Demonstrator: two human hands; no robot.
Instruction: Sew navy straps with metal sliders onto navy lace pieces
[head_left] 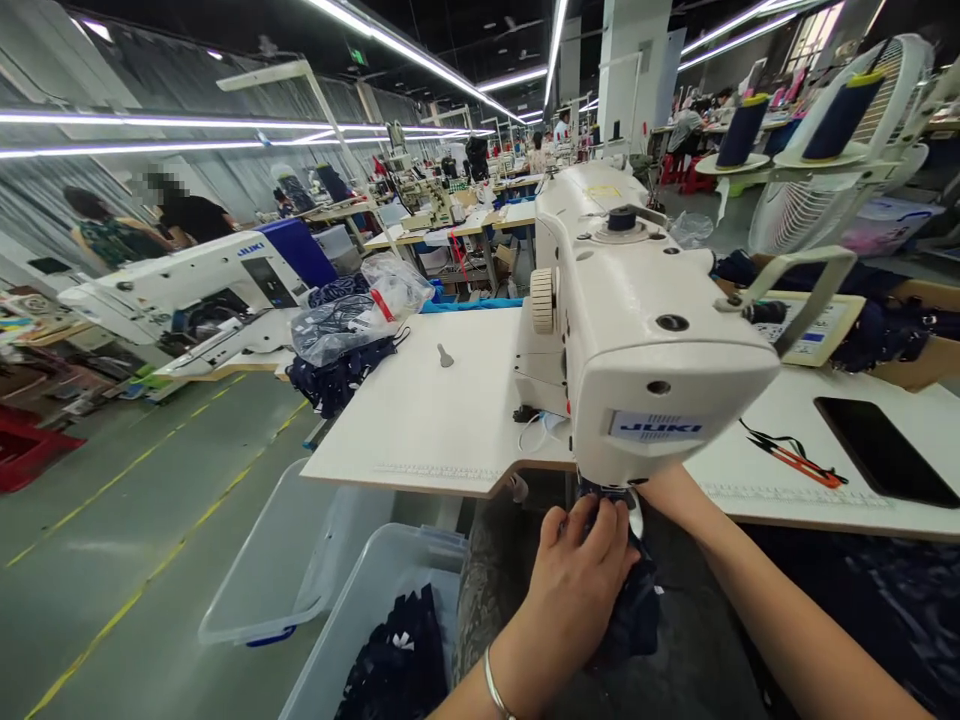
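A white sewing machine (660, 340) marked JUKI stands right in front of me. Below its head, my left hand (581, 570) has its fingers curled over a dark navy fabric piece (637, 610), which hangs down toward my lap. A silver bangle (491, 680) circles the left wrist. My right hand (667, 492) reaches in behind the machine head from the right; only its wrist end shows, and the fingers are hidden. The needle area is mostly covered by the head and the left fingers.
On the white tabletop (420, 420) lies a small grey metal piece (445, 355). Bagged navy pieces (337, 330) sit at its left edge. Orange thread snips (802, 462) and a black phone (885, 450) lie right. A plastic bin (375, 560) with navy pieces stands below left.
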